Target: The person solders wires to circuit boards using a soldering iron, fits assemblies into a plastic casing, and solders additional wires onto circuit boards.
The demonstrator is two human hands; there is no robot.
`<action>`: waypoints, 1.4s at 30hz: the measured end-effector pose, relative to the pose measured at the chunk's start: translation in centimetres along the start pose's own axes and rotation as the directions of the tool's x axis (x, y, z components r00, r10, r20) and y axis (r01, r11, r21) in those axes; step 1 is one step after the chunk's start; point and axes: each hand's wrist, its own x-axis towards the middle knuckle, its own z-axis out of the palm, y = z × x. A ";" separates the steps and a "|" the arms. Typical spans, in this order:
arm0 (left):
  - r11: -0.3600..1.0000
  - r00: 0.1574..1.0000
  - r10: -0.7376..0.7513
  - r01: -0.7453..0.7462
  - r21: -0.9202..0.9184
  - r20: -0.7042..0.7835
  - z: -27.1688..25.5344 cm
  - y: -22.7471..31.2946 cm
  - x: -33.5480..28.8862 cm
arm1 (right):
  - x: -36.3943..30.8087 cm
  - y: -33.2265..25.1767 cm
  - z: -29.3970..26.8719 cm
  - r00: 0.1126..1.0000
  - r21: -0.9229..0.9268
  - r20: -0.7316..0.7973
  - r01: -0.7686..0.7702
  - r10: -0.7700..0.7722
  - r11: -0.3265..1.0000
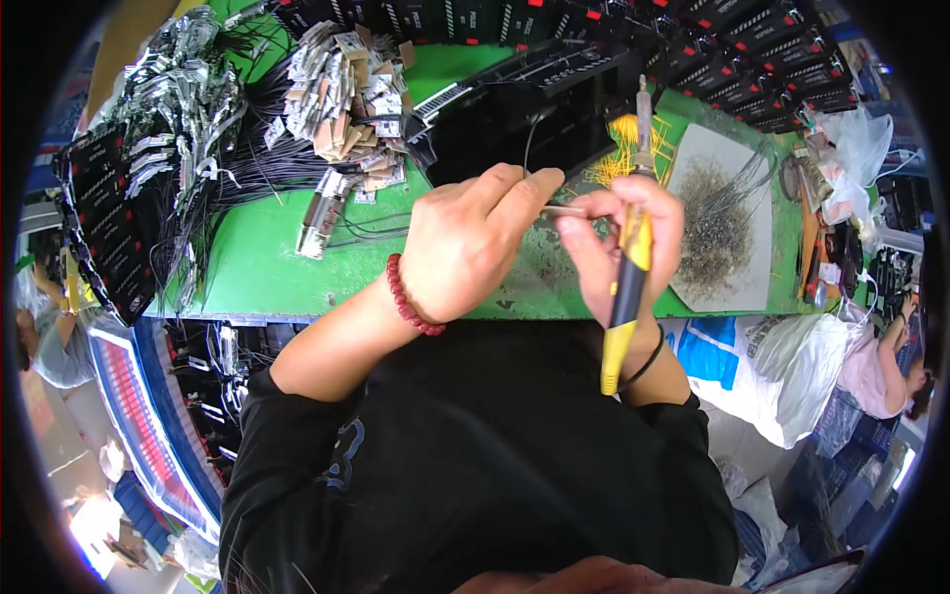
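My right hand (648, 233) grips a yellow-and-black soldering iron (625, 307), its metal tip pointing up and away. The thumb and a finger of that hand also pinch at a small thin piece (564, 210) between my hands. My left hand (465, 238), with a red bead bracelet at its wrist, is closed with its fingertips at the other end of that piece; the fingers hide most of it. A thin dark wire (531, 139) rises from the left fingertips. Just beyond lies a black plastic housing (495, 124) with an angular frame.
Bundles of small boards (346, 99) with black wires and silvery strips (188, 109) pile at the left. Yellow wires (628, 148) lie behind my right hand. A white board (747, 267) bears grey debris. Black boxes (722, 59) line the back of the green table (257, 267).
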 end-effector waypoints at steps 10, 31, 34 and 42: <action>0.990 0.965 -0.091 0.115 -0.085 0.245 -5.9 0.0 2.1 | 2.1 -0.8 -8.1 0.980 -0.140 -0.170 0.084 -0.107 0.987; 0.932 0.888 0.349 -0.297 -0.206 0.299 3.1 -2.6 6.6 | -2.8 -3.7 -10.2 0.936 -0.665 0.301 0.342 -0.181 0.664; 0.941 0.855 0.325 -0.249 -0.231 0.404 5.0 -2.7 5.4 | -3.4 -4.6 -11.2 0.907 -0.644 0.421 0.303 -0.005 0.703; 0.901 0.949 0.307 -0.315 -0.297 -0.074 9.6 -2.5 3.4 | -8.2 -1.4 -9.1 0.987 -0.498 0.127 0.146 -0.095 0.855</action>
